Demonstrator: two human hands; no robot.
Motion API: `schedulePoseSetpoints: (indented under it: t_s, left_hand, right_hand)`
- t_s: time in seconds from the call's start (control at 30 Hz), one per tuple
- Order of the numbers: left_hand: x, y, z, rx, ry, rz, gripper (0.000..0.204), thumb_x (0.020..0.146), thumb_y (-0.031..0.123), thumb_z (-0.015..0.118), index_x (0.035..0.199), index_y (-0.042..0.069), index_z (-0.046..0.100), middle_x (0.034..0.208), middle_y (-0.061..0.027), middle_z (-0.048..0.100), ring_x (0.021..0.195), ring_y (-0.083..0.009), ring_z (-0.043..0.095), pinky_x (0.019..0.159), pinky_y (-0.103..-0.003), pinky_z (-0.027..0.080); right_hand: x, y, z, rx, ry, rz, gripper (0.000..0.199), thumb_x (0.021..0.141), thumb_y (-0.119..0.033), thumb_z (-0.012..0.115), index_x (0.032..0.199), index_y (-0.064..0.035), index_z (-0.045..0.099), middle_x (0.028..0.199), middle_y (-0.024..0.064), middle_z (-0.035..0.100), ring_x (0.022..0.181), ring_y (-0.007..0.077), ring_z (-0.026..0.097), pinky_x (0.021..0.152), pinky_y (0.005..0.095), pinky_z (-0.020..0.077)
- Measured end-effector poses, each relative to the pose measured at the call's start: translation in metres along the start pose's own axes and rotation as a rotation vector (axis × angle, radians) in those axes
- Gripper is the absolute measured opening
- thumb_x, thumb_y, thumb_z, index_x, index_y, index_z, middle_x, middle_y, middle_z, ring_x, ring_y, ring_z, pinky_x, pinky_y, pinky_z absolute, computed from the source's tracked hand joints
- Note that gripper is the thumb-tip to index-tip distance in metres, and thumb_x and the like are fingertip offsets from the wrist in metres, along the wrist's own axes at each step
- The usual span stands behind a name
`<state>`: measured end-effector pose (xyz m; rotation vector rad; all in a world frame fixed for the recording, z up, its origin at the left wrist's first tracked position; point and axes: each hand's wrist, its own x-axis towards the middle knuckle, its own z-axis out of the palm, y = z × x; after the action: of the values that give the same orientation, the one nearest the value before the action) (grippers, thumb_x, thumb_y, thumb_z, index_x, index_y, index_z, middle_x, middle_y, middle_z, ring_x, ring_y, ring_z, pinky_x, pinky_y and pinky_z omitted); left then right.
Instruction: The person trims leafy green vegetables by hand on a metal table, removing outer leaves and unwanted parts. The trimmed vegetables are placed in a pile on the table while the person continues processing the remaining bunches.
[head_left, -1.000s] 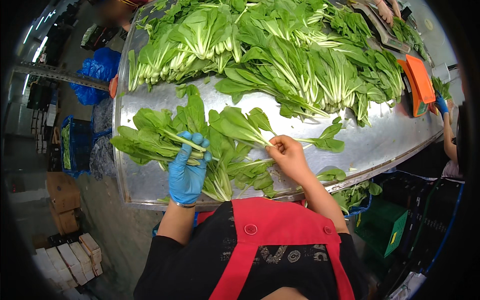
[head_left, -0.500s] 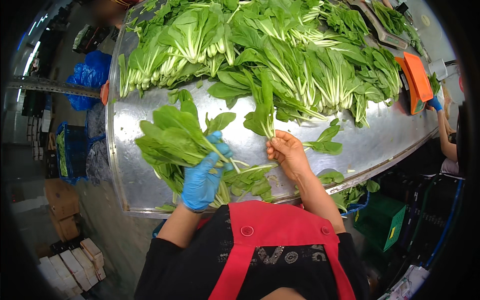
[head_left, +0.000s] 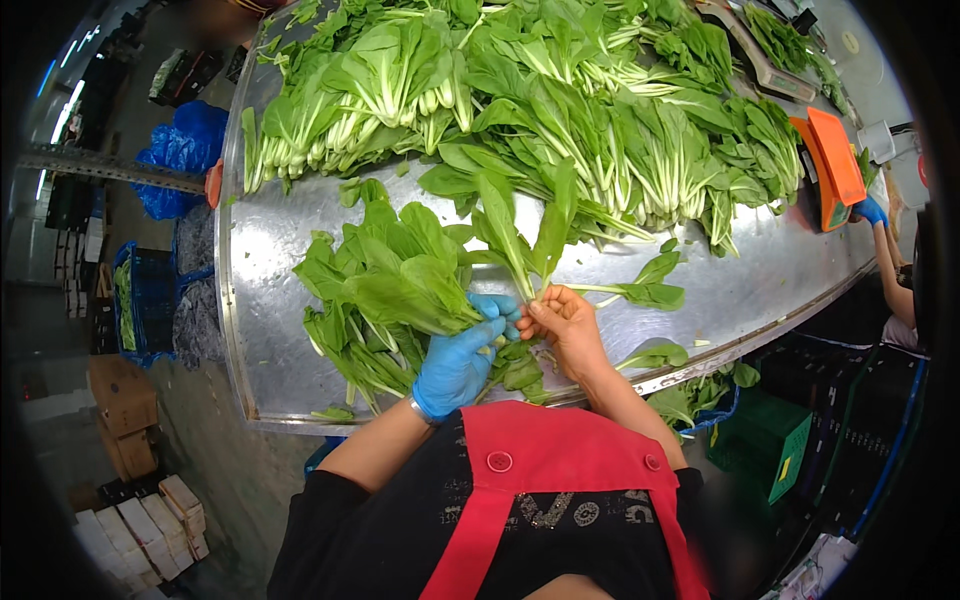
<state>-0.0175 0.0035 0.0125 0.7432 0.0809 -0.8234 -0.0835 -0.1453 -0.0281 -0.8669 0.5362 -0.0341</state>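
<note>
My left hand (head_left: 458,362), in a blue glove, is closed round the stems of a bunch of leafy greens (head_left: 405,285), whose leaves fan out to the far left. Close against it, my bare right hand (head_left: 566,328) pinches a small plant of leafy greens (head_left: 520,240) by its base, leaves pointing away from me. The fingertips of both hands meet or nearly meet. Beneath the left bunch lie more loose greens (head_left: 375,360) on the metal table (head_left: 275,255). A few single leaves (head_left: 655,290) rest just right of my right hand.
A large heap of leafy greens (head_left: 560,110) covers the table's far side. An orange tray (head_left: 834,158) stands at the right, near a co-worker's blue-gloved hand (head_left: 870,210). A green crate (head_left: 760,448) sits below the right edge; a blue crate (head_left: 148,305) is at the left.
My left hand has moved right with its bunch, up to my right hand. The right hand has shifted slightly nearer me, and the leaves of its plant have spread apart.
</note>
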Motion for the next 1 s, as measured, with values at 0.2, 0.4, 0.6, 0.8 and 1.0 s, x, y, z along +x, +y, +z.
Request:
schedulePoseSetpoints:
  t_s: [0.2, 0.4, 0.6, 0.8, 1.0]
  left_hand:
    - [0.007, -0.009, -0.002, 0.138, 0.073, 0.066, 0.014, 0.080, -0.003, 0.054, 0.091, 0.005, 0.054, 0.109, -0.0136, 0.056, 0.102, -0.0204, 0.052, 0.090, -0.032, 0.040]
    - [0.005, -0.011, -0.008, 0.201, 0.041, 0.052, 0.012, 0.081, 0.002, 0.055, 0.090, 0.010, 0.052, 0.120, -0.0169, 0.050, 0.103, -0.0192, 0.051, 0.081, -0.031, 0.042]
    - [0.003, -0.014, -0.011, 0.245, 0.103, 0.056, 0.014, 0.080, 0.000, 0.056, 0.090, 0.008, 0.052, 0.110, -0.0134, 0.055, 0.093, -0.0183, 0.055, 0.077, -0.030, 0.044]
    - [0.009, -0.010, -0.001, 0.386, 0.211, 0.078, 0.013, 0.077, -0.003, 0.060, 0.087, 0.004, 0.055, 0.086, -0.0047, 0.058, 0.078, -0.0122, 0.057, 0.066, -0.024, 0.047]
    - [0.017, -0.018, -0.001, 0.399, 0.273, 0.134, 0.011, 0.077, -0.001, 0.060, 0.088, 0.001, 0.059, 0.079, -0.0032, 0.060, 0.070, -0.0100, 0.057, 0.063, -0.023, 0.046]
  right_hand:
    - [-0.011, 0.000, 0.007, 0.206, -0.020, 0.045, 0.012, 0.086, -0.012, 0.053, 0.088, -0.0008, 0.052, 0.083, 0.0099, 0.060, 0.072, 0.0157, 0.058, 0.064, 0.0263, 0.0482]
    - [-0.012, 0.014, 0.004, 0.426, -0.017, 0.099, 0.010, 0.087, -0.014, 0.054, 0.087, -0.0039, 0.053, 0.076, 0.0030, 0.054, 0.071, 0.0125, 0.052, 0.067, 0.0252, 0.0445]
    - [-0.013, 0.015, 0.016, 0.192, 0.052, -0.123, 0.011, 0.085, -0.010, 0.056, 0.089, -0.0022, 0.050, 0.078, 0.0043, 0.056, 0.071, 0.0125, 0.054, 0.067, 0.0257, 0.0457]
    - [-0.014, 0.018, 0.027, -0.021, 0.040, -0.241, 0.009, 0.086, -0.009, 0.055, 0.089, -0.0020, 0.050, 0.079, 0.0053, 0.056, 0.072, 0.0130, 0.054, 0.068, 0.0270, 0.0459]
    - [-0.003, 0.020, 0.019, 0.553, -0.009, 0.084, 0.008, 0.086, -0.011, 0.055, 0.087, -0.0049, 0.051, 0.081, 0.0053, 0.056, 0.075, 0.0152, 0.054, 0.069, 0.0293, 0.0450]
